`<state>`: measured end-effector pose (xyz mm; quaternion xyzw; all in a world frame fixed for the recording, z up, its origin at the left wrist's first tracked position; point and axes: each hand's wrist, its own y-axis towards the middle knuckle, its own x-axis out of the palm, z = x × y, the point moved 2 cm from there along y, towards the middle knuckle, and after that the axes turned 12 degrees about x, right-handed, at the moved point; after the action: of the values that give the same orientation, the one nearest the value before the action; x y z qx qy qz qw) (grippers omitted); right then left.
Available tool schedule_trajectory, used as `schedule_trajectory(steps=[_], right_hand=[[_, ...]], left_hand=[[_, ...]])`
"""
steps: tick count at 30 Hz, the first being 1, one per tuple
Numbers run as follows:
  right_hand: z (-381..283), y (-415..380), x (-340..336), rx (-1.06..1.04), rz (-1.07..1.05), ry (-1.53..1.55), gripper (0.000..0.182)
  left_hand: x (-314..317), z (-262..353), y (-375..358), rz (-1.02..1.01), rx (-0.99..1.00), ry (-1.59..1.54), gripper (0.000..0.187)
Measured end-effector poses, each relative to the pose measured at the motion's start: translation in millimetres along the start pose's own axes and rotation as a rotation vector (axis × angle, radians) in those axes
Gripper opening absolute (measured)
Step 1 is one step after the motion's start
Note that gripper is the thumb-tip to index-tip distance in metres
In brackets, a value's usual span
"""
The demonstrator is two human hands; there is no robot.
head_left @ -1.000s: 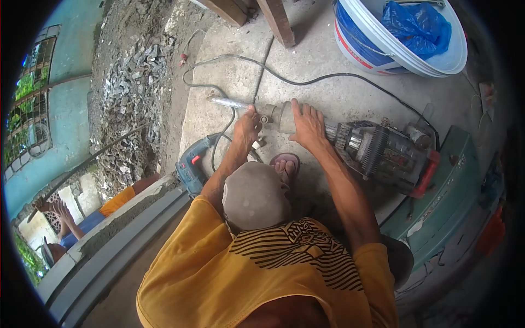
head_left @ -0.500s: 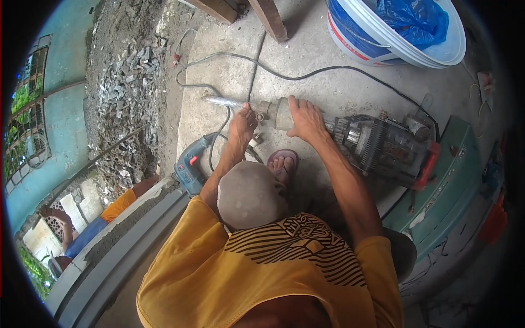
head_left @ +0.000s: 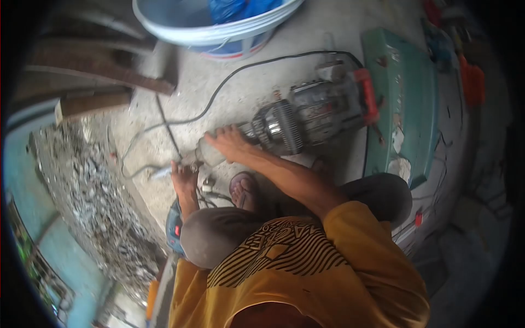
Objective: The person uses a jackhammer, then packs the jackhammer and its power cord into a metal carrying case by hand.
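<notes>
1. Nearest the camera are the person's yellow shirt [head_left: 306, 268] and bent knee [head_left: 219, 235]; the person crouches low, which puts both arms within reach of the floor work.
2. Just past the knee, a foot in a sandal [head_left: 243, 191] is planted on the concrete floor [head_left: 229, 104], seemingly to steady the crouch. A blue power drill [head_left: 174, 227] lies partly hidden beside the knee.
3. The left hand [head_left: 183, 176] is closed around the tool end of the demolition hammer [head_left: 306, 117], at the collar where the chisel bit [head_left: 164, 174] enters; the view is blurred, so the exact grip cannot be told.
4. The right hand [head_left: 229, 143] lies palm down with fingers curled over the hammer's nose, apparently pinning the heavy body so it cannot roll.
5. The hammer lies on its side on the floor, its red handle pointing away, next to a green case [head_left: 407, 98].
6. Its black cable [head_left: 229, 82] loops across the floor.
7. Farthest, a white bucket [head_left: 202, 33] holds a blue bag [head_left: 246, 8]; rubble [head_left: 87, 186] lies left.
</notes>
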<state>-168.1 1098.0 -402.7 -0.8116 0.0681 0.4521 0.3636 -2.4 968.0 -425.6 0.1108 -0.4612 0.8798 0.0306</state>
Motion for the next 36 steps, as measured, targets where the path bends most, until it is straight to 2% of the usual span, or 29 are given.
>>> schedule_trajectory(steps=[1,3,6,9,11,13,15,16,17,19,20,21,23,25,27,29,31,33,35,36], right_hand=[[1,1,3,-0.006,0.034,0.029,0.099],[4,1,1,-0.039,0.044,0.015,0.099],[5,0,3,-0.034,0.09,0.005,0.098],[3,-1,5,-0.001,0.115,0.006,0.099],[0,-17,-5,-0.062,0.012,0.055,0.098],[-3,-26,-15,-0.11,0.067,0.082,0.098],[-11,-37,-35,-0.097,-0.049,0.158,0.094],[-14,-44,-57,-0.107,-0.118,0.142,0.099],[-13,-49,-73,-0.121,-0.112,0.142,0.099],[-15,-57,-102,-0.17,-0.113,0.234,0.105],[-15,-62,-126,-0.178,-0.184,0.223,0.108],[-10,-72,-155,-0.215,-0.158,0.176,0.104],[8,-93,-207,-0.226,-0.232,0.257,0.1],[35,-116,-246,-0.281,-0.228,0.358,0.094],[63,-144,-281,-0.322,-0.169,0.497,0.092],[86,-178,-313,-0.373,0.041,0.514,0.092],[115,-200,-331,-0.389,0.202,0.536,0.096],[140,-227,-353,-0.372,0.278,0.507,0.1],[161,-269,-373,-0.304,0.303,0.579,0.106],[173,-282,-377,-0.307,0.321,0.553,0.106]], left_hand=[[8,2,-5,0.045,0.029,0.014,0.048],[-22,-4,31,-0.138,0.053,0.055,0.045],[-16,-3,24,-0.159,0.004,0.068,0.043],[-23,-5,9,-0.197,0.067,0.192,0.044],[-19,5,-28,-0.259,0.048,0.214,0.045],[-23,11,-43,-0.306,0.04,0.227,0.046],[-37,25,-51,-0.293,0.194,0.182,0.048],[-49,36,-46,-0.373,0.249,0.115,0.045],[-47,44,-54,-0.369,0.264,0.115,0.045],[-18,75,-91,-0.471,0.518,0.165,0.042],[3,91,-112,-0.54,0.629,0.219,0.038],[31,104,-136,-0.61,0.739,0.272,0.034],[85,119,-186,-0.578,0.948,0.371,0.032],[117,154,-199,-0.784,1.036,0.71,0.039],[161,172,-225,-1.041,1.162,0.798,0.048],[197,176,-261,-0.863,1.317,0.847,0.054],[240,155,-316,-0.76,1.528,0.687,0.058],[280,132,-390,-0.742,1.621,0.713,0.055],[321,122,-433,-1.133,1.534,0.74,0.048],[339,113,-451,-1.257,1.566,0.711,0.044]])
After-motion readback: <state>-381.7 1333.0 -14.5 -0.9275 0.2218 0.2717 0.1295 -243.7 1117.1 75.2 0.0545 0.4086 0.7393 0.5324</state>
